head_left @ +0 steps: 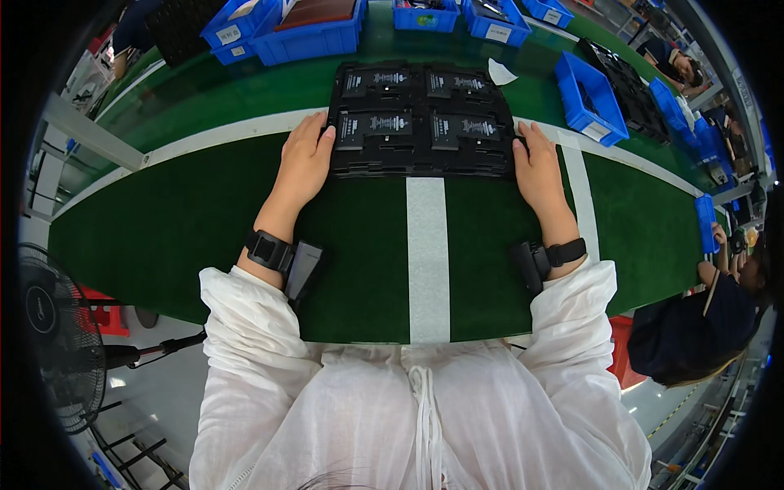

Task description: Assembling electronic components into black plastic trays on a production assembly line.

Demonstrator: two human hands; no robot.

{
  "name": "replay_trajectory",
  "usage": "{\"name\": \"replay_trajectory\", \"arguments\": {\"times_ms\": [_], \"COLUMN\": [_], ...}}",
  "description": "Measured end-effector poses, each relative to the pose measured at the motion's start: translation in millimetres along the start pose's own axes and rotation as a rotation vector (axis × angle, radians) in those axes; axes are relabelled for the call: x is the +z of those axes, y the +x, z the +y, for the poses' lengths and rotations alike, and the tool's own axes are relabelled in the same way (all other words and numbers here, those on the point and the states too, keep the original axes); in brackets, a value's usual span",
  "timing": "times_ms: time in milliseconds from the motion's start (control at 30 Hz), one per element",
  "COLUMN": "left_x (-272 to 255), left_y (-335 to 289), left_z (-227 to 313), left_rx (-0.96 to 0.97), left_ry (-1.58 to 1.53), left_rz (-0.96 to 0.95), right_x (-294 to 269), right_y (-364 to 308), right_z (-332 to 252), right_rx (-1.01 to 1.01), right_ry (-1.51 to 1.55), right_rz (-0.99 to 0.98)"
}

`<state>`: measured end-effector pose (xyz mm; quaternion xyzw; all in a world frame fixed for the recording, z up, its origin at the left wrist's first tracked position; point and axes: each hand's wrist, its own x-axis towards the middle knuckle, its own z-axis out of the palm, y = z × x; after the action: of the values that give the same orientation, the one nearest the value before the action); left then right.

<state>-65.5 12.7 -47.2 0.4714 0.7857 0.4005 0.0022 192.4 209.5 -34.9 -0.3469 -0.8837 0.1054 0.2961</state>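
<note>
A black plastic tray (384, 162) lies across the edge between the green mat and the far green surface. Several flat dark battery packs (467, 129) with white print sit in its recesses, two to a row. My left hand (309, 151) clasps the tray's left side, thumb at the near corner and fingers along the edge. On the opposite side my right hand (536, 159) holds the right edge in the same way. The tray lies flat between both hands. Some fingertips are hidden against its sides.
Blue bins (310, 39) line the far side, and another blue bin (590, 98) stands right of the tray. A white scrap (501, 73) lies by its far right corner. Black trays (625, 86) sit farther right. A fan (53, 335) stands at left; a co-worker (694, 327) is at right.
</note>
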Motion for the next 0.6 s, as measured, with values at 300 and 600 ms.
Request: {"name": "replay_trajectory", "arguments": {"times_ms": [300, 600], "left_x": [0, 1], "left_y": [-1, -3], "left_z": [5, 4], "left_rx": [0.040, 0.051], "left_ry": [0.213, 0.235], "left_rz": [-0.124, -0.124], "right_x": [0, -2], "right_y": [-1, -3], "right_z": [-5, -5], "right_rx": [-0.034, -0.054], "right_ry": [0.056, 0.026], "right_rz": [-0.024, -0.047]}}
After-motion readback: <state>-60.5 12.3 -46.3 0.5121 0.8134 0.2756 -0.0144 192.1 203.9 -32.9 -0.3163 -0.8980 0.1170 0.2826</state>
